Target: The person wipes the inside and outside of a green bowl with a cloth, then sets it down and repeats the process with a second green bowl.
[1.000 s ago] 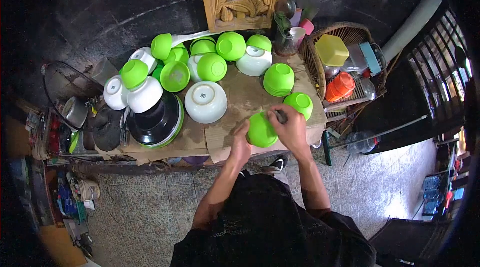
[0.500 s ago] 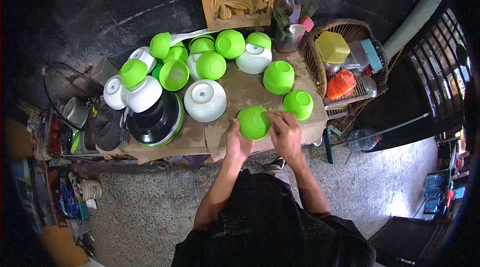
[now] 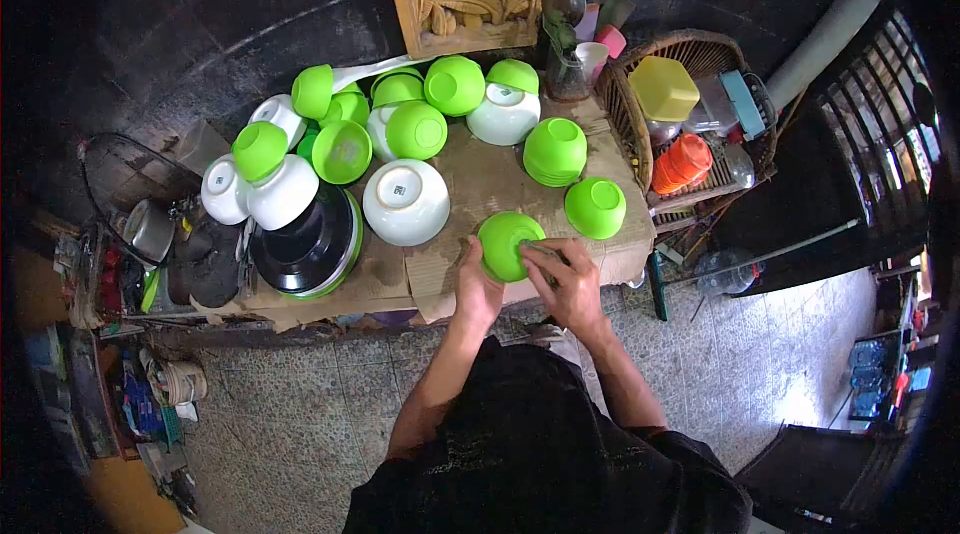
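Fingers point(image 3: 474, 252) on a green bowl point(image 3: 496, 248), near the cardboard's front edge

Watching remotely. Left hand point(image 3: 481, 295) cups the bowl at its side, base turned up towards my camera. Right hand point(image 3: 572, 286) has its fingertips drawn narrow against the base; whether they pinch something, I cannot tell. Bowl lies between the hands, over the cardboard point(image 3: 478, 179).

Risks, as I judge them: smooth wall, one supporting hand. If the left grip loosens while the right presses off-centre, the bowl could twist free and drop to the tiled floor point(image 3: 300, 404). Knuckles swinging wide could knock the lone green bowl point(image 3: 595, 208) just beside. The heap of bowls point(image 3: 415, 131) looks loosely piled to me; a bump might start a slide.

Count:
- Green bowls: one held, one alone, one nested stack point(image 3: 555, 152) (number unclear), at least eight in the heap.
- White bowls point(image 3: 406, 204): six visible, some part hidden.
- Black round vessel point(image 3: 298, 252): one.
- Yellow tub point(image 3: 663, 89): one.
- Orange cups point(image 3: 682, 163): one nest, number unclear.
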Motion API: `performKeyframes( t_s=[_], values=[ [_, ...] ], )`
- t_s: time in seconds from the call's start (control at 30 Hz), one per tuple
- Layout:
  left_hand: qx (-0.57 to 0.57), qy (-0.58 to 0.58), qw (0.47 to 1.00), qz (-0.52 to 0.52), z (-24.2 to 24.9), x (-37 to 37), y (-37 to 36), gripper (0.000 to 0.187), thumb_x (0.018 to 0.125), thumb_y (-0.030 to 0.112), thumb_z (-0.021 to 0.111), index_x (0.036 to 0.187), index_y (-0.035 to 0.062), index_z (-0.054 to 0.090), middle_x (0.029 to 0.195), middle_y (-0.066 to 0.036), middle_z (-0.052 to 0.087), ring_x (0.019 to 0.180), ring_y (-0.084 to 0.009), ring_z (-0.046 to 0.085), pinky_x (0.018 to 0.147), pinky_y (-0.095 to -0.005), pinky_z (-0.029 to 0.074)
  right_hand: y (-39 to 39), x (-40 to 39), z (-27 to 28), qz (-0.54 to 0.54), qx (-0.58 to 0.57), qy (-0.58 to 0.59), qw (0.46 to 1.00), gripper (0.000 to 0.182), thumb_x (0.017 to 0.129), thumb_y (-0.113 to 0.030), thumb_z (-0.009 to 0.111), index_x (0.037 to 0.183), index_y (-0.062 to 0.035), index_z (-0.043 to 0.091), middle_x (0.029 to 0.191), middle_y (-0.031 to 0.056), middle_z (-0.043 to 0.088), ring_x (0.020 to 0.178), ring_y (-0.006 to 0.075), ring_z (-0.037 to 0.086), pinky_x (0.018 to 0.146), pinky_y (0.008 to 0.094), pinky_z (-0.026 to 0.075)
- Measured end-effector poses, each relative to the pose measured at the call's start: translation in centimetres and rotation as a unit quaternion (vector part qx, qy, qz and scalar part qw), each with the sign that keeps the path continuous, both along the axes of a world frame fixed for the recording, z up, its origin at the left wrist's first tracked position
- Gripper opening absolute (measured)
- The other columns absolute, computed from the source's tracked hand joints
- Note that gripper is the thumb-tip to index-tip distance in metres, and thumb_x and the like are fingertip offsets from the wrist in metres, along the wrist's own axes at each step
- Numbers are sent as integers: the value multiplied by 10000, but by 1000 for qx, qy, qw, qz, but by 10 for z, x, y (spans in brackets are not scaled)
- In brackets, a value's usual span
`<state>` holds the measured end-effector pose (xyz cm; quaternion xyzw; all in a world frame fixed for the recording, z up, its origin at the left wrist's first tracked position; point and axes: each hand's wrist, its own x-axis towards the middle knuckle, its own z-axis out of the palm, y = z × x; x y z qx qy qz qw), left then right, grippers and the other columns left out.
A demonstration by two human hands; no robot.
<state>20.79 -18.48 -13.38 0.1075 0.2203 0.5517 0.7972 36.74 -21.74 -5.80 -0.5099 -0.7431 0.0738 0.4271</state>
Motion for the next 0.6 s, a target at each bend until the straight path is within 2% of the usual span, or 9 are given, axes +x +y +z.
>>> performKeyframes(
  t_s=[0.1,0.2,0.33,0.4,0.47,0.53,0.57,0.6],
  values=[
    [20,28,999,11,8,2,1,545,1094,471,462,1417,39,539,1363,-93,636,1279,-216,594,1103,-397,457,11,6,2,-52,-3,6,999,255,849,-81,784,1103,-96,782,1043,106,702,926,312,672,794,418,570],
    [-9,38,999,16,1,0,2,529,1083,459,501,1406,43,547,1360,-89,637,1280,-211,592,1102,-390,458,22,-1,1,-82,11,4,997,263,850,-87,785,1113,-89,774,1026,110,713,929,321,673,817,425,563],
    [1,24,999,23,-13,-3,1,506,1078,449,522,1399,59,557,1357,-76,641,1269,-202,595,1084,-370,466,21,-23,8,-66,0,23,998,323,835,-62,800,1156,-74,760,1091,137,730,938,323,693,849,423,560],
    [8,15,999,28,-17,-4,2,501,1079,452,519,1396,65,561,1353,-72,644,1265,-202,596,1078,-366,468,17,-29,2,-11,8,13,1000,365,830,-74,806,1189,-73,746,1100,137,739,927,326,690,852,425,557],
    [-64,49,996,47,-19,-6,5,516,1079,465,512,1402,66,562,1350,-72,649,1253,-208,605,1078,-377,466,9,-31,2,1,6,14,1000,324,826,-70,806,1144,-56,750,1087,140,745,918,329,687,851,422,555],
    [-37,36,998,36,-16,-5,2,524,1078,468,512,1404,61,563,1357,-73,647,1253,-212,607,1084,-383,461,2,-25,-3,-14,-101,104,989,354,840,-82,778,1189,-56,722,1101,139,738,961,336,672,856,439,563],
    [-10,23,999,23,-14,-5,0,533,1077,472,512,1406,56,563,1365,-75,645,1253,-215,610,1091,-389,457,4,-16,-5,-14,-101,104,989,354,840,-82,778,1189,-56,722,1101,139,738,961,336,672,856,439,563],
    [-10,23,999,23,-12,-4,0,533,1077,472,512,1406,56,563,1365,-75,645,1253,-215,610,1091,-389,457,7,-6,-6,-8,-65,56,996,342,846,-79,771,1182,-47,718,1089,147,736,955,344,674,852,444,560]
  ],
)
